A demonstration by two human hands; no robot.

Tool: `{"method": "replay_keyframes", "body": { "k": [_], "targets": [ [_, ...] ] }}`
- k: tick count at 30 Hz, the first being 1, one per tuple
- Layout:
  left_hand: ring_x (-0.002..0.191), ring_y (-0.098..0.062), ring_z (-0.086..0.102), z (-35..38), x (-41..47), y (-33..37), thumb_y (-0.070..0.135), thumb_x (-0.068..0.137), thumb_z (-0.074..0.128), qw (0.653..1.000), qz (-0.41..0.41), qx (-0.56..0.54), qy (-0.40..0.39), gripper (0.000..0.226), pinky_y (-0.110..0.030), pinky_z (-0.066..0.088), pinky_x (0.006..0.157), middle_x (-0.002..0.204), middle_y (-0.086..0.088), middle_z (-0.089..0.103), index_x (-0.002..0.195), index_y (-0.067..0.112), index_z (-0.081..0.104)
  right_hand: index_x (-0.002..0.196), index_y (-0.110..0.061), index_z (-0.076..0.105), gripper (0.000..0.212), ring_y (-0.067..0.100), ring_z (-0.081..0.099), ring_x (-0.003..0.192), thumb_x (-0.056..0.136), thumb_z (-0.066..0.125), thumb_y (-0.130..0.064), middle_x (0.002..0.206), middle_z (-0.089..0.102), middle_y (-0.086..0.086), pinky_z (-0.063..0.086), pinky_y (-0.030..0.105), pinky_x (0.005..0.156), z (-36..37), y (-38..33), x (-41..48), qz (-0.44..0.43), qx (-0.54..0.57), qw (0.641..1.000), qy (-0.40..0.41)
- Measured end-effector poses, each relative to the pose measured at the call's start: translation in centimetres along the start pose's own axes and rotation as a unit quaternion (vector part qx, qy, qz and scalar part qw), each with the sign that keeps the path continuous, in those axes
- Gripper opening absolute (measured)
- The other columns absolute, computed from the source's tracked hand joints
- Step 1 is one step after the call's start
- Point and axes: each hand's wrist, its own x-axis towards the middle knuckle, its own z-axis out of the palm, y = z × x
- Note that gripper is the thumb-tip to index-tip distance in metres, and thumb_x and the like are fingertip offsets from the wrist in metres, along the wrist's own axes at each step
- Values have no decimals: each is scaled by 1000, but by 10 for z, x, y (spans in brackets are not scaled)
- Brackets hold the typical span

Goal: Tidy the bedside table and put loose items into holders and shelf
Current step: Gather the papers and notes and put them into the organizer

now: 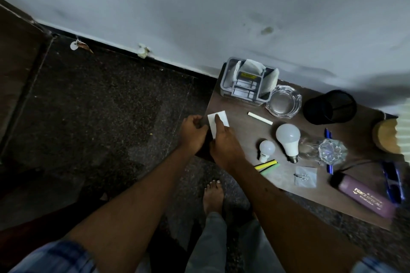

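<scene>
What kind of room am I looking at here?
Probably a bedroom corner at home, though no bed shows. A small brown table stands against a plain wall on a speckled floor, littered with household bits: two bulbs, a glass ashtray, a mesh pen holder.

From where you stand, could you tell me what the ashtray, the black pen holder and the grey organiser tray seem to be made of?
The ashtray looks like clear, glossy glass: thick walls, bright glints, and the table shows through. The black pen holder appears to be matte metal mesh, judging by its fine grid texture, though plastic cannot be ruled out. The grey organiser tray seems to be moulded plastic with a smooth, dull finish and rounded corners.
</scene>
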Motion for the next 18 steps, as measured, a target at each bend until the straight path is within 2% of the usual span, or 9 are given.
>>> {"method": "replay_keyframes", "body": {
  "k": [2,6,11,14,18],
  "targets": [
    [112,-28,65,-3,5,-1,15,92,64,999,-36,-27,-16,33,-45,54,100,122,-12,68,124,7,62,161,-11,2,84,38,41,135,96,55,-12,153,32,26,41,44,109,5,-5,3,-12,13,1000,-4],
    [108,-30,68,-8,17,-4,11,94,63,992,-90,-80,-41,28,-45,56,97,120,-17,70,120,4,68,159,-22,10,76,40,51,122,96,50,-11,140,43,25,47,44,97,12,-9,9,-19,-16,999,37],
    [107,-34,69,-13,25,-5,9,95,63,989,-97,-94,-66,26,-40,57,88,117,-21,71,117,-1,69,161,-18,11,78,34,39,140,95,52,-10,156,32,20,41,42,109,15,-7,14,-28,34,999,-6],
    [106,-35,69,-12,28,-5,7,94,63,990,-76,-106,-57,25,-44,57,91,115,-23,71,116,-5,67,160,-19,14,74,31,43,138,96,50,-9,154,38,17,42,40,107,13,-5,17,-35,37,999,4],
    [86,-25,64,-9,28,-6,6,94,64,995,-32,-93,-11,10,-29,52,67,95,-18,69,99,-2,67,158,-16,25,62,26,46,137,100,49,-13,152,45,11,40,36,109,9,-3,19,-52,89,994,28]
  ]
}}
